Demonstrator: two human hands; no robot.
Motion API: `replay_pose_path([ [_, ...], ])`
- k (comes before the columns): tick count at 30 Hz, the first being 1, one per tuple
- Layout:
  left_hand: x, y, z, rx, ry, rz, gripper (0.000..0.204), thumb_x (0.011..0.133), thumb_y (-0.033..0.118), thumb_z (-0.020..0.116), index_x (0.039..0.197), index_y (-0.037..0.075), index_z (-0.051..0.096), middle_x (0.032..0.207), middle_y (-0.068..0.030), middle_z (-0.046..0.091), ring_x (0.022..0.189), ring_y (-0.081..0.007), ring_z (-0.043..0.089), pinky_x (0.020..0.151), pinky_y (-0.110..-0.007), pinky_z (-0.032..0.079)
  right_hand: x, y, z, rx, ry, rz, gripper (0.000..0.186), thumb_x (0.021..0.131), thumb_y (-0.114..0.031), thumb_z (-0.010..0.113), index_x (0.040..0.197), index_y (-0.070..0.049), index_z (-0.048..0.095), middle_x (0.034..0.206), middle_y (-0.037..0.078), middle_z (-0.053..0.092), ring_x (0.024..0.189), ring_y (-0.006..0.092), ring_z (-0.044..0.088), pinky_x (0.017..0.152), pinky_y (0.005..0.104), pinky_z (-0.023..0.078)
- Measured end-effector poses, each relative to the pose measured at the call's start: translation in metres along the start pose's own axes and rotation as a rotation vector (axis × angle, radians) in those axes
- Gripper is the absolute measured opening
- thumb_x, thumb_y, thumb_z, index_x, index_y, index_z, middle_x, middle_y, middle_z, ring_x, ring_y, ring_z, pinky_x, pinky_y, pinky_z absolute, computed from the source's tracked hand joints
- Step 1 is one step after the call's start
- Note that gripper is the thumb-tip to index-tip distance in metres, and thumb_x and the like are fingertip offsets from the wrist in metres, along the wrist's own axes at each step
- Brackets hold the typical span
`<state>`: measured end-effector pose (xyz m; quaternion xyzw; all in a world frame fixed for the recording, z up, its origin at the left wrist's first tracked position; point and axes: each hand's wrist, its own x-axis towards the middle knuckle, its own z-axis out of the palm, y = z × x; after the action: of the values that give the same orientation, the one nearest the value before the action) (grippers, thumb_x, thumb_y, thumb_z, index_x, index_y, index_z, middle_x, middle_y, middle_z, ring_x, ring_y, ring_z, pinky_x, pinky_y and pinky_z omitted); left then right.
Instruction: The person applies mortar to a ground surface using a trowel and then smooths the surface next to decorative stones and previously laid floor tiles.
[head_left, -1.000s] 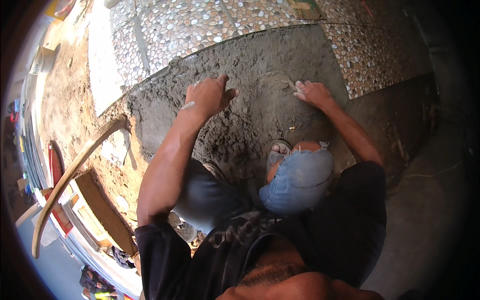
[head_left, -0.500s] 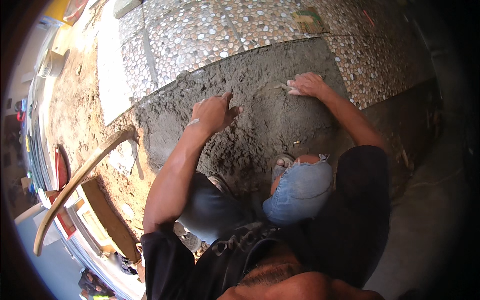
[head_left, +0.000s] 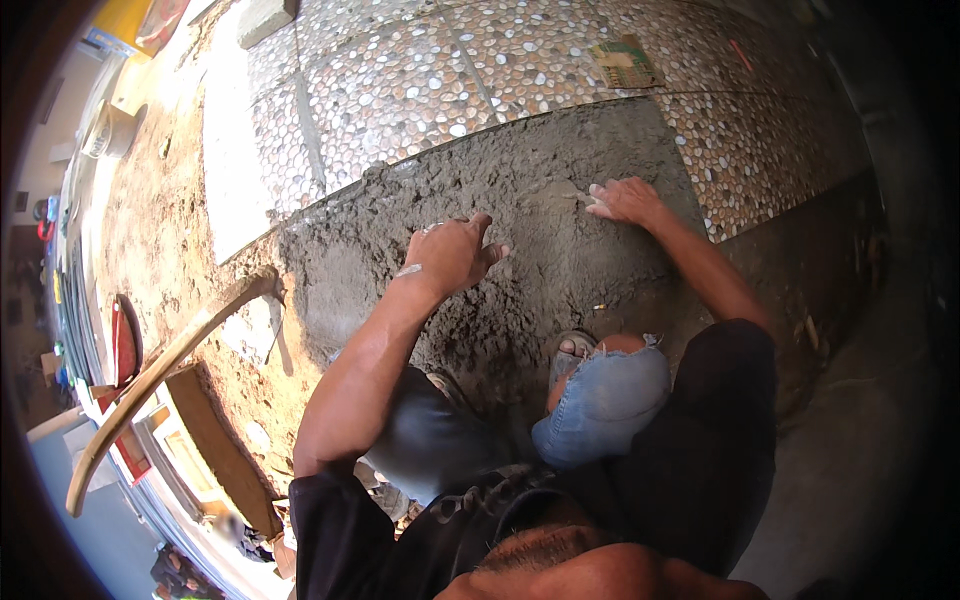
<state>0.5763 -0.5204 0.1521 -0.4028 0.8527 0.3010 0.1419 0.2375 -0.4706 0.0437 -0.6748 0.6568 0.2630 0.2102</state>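
Fingers of the right hand point(head_left: 624, 201), grip unclear, have shifted rightward over part-smoothed mortar point(head_left: 610, 135). Left hand point(head_left: 448, 252) is over it, half-curled, seemingly empty.

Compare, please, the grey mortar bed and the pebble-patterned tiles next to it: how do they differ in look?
Colour: the mortar bed is plain grey; the pebble-patterned tiles mix white, brown and dark spots.
Surface: the mortar bed is uneven, with rough lumps; the pebble-patterned tiles look flat.
Division: the mortar bed shows no joints; the pebble-patterned tiles are separated by joint lines.
Shared: both lie on the ground.
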Motion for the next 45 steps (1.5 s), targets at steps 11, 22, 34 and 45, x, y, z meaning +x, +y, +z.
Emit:
replay_pose_path([
  [11, -0.006, -0.004, -0.007, -0.024, 0.007, 0.02, 0.06, 0.09, 0.055, 0.053, 0.13, 0.011, 0.051, 0.101, -0.0175, 0.067, 0.101, -0.0382, 0.062, 0.086, -0.049, 0.048, 0.056, 0.022, 0.036, 0.617, 0.279, 0.401, 0.056, 0.097, -0.047, 0.038, 0.127, -0.001, 0.05, 0.104, 0.02, 0.062, 0.091, 0.0325, 0.062, 0.082, 0.0445, 0.05],
  [22, -0.017, 0.013, -0.01, 0.004, 0.04, 0.112, 0.056, 0.09, 0.053, 0.053, 0.129, 0.012, 0.05, 0.105, -0.0165, 0.066, 0.101, -0.0375, 0.062, 0.084, -0.051, 0.048, 0.056, -0.077, 0.028, 1.663, 0.171, 0.471, 0.048, 0.098, -0.047, 0.036, 0.108, -0.001, 0.048, 0.07, 0.01, 0.051, 0.053, 0.0199, 0.052, 0.045, 0.039, 0.045],
  [34, -0.017, 0.012, -0.012, -0.001, -0.025, 0.109, 0.058, 0.091, 0.055, 0.051, 0.13, 0.012, 0.05, 0.111, -0.0166, 0.064, 0.104, -0.037, 0.061, 0.086, -0.052, 0.047, 0.075, -0.076, 0.011, 1.653, 0.135, 0.446, 0.05, 0.098, -0.046, 0.035, 0.11, 0.001, 0.048, 0.072, 0.01, 0.052, 0.052, 0.0209, 0.054, 0.045, 0.039, 0.046],
  [45, -0.016, 0.008, -0.01, -0.029, -0.026, 0.093, 0.06, 0.091, 0.055, 0.051, 0.132, 0.012, 0.049, 0.113, -0.0173, 0.063, 0.107, -0.0364, 0.06, 0.088, -0.053, 0.046, 0.078, -0.023, -0.004, 0.42, 0.231, 0.156, 0.052, 0.098, -0.041, 0.036, 0.11, 0.005, 0.055, 0.11, 0.028, 0.06, 0.103, 0.0459, 0.057, 0.088, 0.0504, 0.046],
])
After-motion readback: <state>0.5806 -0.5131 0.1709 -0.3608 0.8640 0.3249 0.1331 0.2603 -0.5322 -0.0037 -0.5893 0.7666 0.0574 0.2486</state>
